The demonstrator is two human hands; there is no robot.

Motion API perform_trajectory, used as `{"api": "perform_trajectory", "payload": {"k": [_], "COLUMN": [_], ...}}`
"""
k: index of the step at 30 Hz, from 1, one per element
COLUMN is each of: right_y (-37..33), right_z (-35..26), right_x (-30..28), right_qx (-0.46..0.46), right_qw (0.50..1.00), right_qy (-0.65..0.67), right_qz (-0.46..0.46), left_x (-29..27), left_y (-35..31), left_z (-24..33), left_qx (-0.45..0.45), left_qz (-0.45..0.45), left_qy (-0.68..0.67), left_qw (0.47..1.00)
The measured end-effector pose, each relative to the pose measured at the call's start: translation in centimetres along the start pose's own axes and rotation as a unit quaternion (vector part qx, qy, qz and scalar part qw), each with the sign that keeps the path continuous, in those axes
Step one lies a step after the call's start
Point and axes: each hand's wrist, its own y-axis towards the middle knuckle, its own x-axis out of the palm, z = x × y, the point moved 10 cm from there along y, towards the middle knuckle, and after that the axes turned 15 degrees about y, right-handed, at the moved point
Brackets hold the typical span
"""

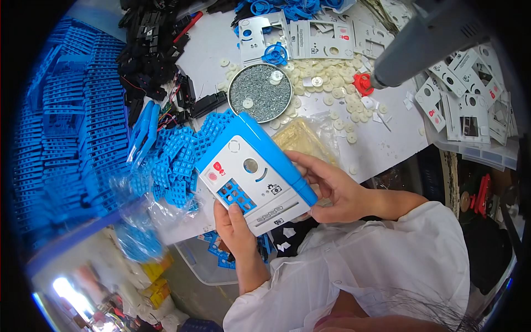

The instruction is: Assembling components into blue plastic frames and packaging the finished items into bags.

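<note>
A blue plastic housing (276,145) with a white front panel (229,160) is held tilted over the near edge of the table, like a toy safe in shape. The panel has a round hole, printed marks, a slot and a window with a blue keypad grid (237,195) in it. My left hand (238,228) grips the lower left edge, its thumb beside the keypad. Closed on the housing's right side and lower corner is my right hand (338,191). Just beyond it stands a round metal dish (291,95) of small screws (257,88), with a few white discs on top.
Stacked blue plastic parts (61,110) fill the left. Blue keypad grids (180,157) lie beside black parts with wires (146,55). White discs (332,83) spread behind a yellowish block (304,141). White panels (470,94) pile at right, below a grey tapered device (420,44).
</note>
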Motion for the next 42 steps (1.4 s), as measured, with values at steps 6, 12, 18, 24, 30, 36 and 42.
{"api": "perform_trajectory", "payload": {"k": [6, 12, 18, 24, 30, 36, 42], "right_y": [-0.4, -0.3, -0.7, -1.1, -1.1, -1.0, -1.0], "right_z": [-0.5, -2.9, -3.4, -3.6, -3.7, -3.2, -3.6], "right_x": [0.6, 2.5, 3.3, 4.2, 3.8, 3.3, 4.1], "right_qx": [0.002, -0.124, -0.182, -0.237, -0.238, -0.229, -0.247], "right_qw": [0.997, 0.970, 0.939, 0.917, 0.915, 0.924, 0.920], "right_qy": [-0.071, -0.209, -0.293, -0.322, -0.327, -0.306, -0.301], "right_qz": [0.033, -0.016, -0.012, -0.013, 0.004, 0.000, -0.042], "left_x": [0.2, 0.5, 0.5, 1.7, 2.1, 2.1, 1.6], "left_y": [-0.2, -0.4, -0.8, -1.0, -1.1, -1.2, -1.4], "left_z": [-0.5, -0.6, -1.3, -1.3, -0.4, -0.1, -0.3], "left_qx": [0.020, 0.028, 0.070, 0.029, -0.012, -0.011, -0.017], "left_qz": [0.014, 0.013, -0.018, -0.053, -0.028, -0.018, -0.029], "left_qy": [-0.011, -0.001, 0.051, 0.003, -0.024, -0.015, -0.031], "left_qw": [1.000, 1.000, 0.996, 0.998, 0.999, 1.000, 0.999]}}
